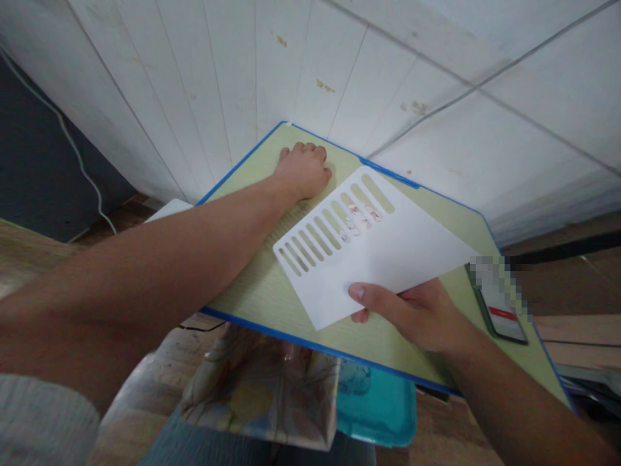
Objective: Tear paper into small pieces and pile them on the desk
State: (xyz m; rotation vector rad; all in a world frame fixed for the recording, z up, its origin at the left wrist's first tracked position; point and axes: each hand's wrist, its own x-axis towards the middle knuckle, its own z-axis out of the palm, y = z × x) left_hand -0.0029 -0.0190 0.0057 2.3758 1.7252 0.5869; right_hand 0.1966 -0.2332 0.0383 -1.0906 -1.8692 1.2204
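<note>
A white card (388, 252) with a row of long holes is over the green table (272, 294). The right hand (420, 314) pinches its near edge, thumb on top. The left hand (305, 173) lies palm down on the table, fingers bent; I can't tell if it holds anything. A phone (507, 323) lies near the table's right edge.

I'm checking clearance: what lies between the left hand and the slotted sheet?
In the head view, bare tabletop shows between the left hand and slotted sheet.
</note>
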